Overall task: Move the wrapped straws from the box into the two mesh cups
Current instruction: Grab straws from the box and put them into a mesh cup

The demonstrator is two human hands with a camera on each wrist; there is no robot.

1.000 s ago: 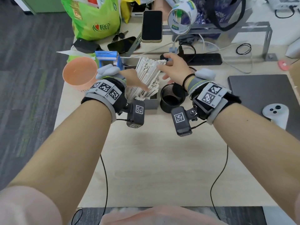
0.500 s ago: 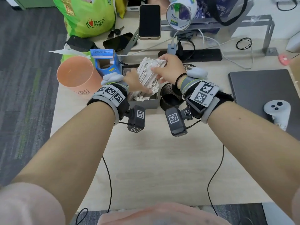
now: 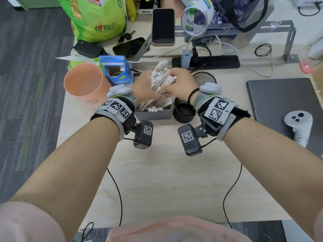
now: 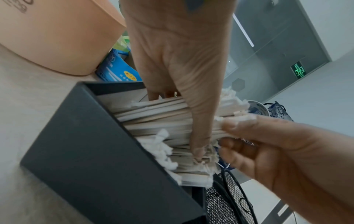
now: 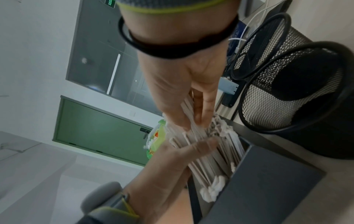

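A thick bundle of white paper-wrapped straws (image 3: 161, 74) stands slanted in the dark grey box (image 3: 153, 114). My left hand (image 3: 147, 89) grips the bundle from the left, its thumb (image 4: 199, 124) lying across the straws (image 4: 157, 115). From the right, my right hand (image 3: 170, 81) pinches the bundle's upper part between thumb and fingers (image 5: 205, 109). Two black mesh cups stand right of the box, the near one (image 3: 183, 111) and the far one (image 3: 204, 78), both partly hidden by my right wrist. The near cup (image 5: 295, 91) looks empty inside.
An orange cup (image 3: 83, 84) and a blue carton (image 3: 116, 70) stand left of the box. A power strip (image 3: 209, 62) with cables lies behind. A grey laptop (image 3: 283, 105) with a white controller (image 3: 298, 124) is on the right. Light tabletop (image 3: 166, 180) lies in front.
My right hand has come down from the straws' far ends and closed on the bundle. My left hand has wrapped tighter around it, and the hands now meet.
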